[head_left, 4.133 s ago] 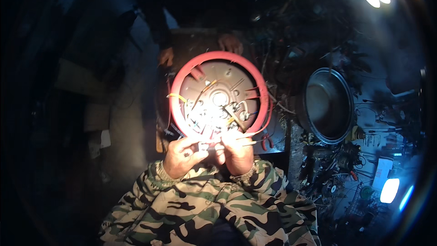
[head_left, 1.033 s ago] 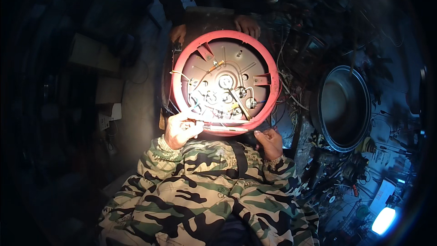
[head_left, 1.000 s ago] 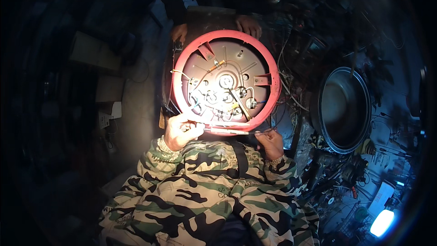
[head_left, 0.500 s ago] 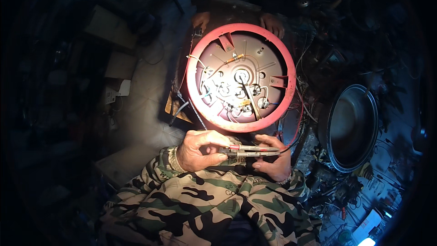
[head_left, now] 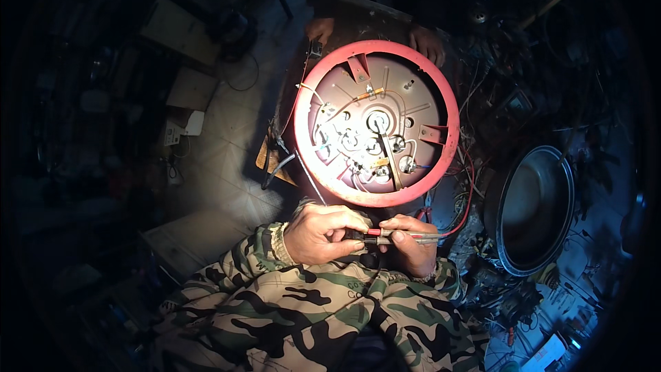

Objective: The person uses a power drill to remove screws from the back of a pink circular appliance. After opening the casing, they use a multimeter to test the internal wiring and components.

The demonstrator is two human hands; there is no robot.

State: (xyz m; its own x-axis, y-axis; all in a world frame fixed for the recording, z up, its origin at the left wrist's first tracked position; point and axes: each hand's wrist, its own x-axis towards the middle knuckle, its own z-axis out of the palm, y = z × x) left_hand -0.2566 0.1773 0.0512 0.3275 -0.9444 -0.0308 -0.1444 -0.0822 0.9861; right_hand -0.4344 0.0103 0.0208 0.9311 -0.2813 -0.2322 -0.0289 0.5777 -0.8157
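Note:
A pair of test probes (head_left: 413, 236), one with a red collar and one dark, lies side by side between my hands, just below a round appliance base. My left hand (head_left: 318, 235) is closed, thumb and fingers pinching the probes' collar end; the tips are hidden. My right hand (head_left: 415, 253) grips the probe bodies between thumb and fingers, and a red lead (head_left: 467, 210) runs from them up to the right. The upturned base has a red rim (head_left: 451, 114) and a brown metal underside (head_left: 420, 107) with wires, terminals and a metal strip. Neither hand touches its inside.
Another person's hands (head_left: 319, 29) rest at the far side of the base. A large metal pot (head_left: 533, 200) stands to the right, amid cables and tools. Pliers (head_left: 427, 212) with red handles lie near the rim. Boxes (head_left: 180, 29) stand on the tiled floor at left.
My hands have come closer together, and my right hand now grips farther along the probes toward my left. The whole view has shifted slightly, so the base appears farther right.

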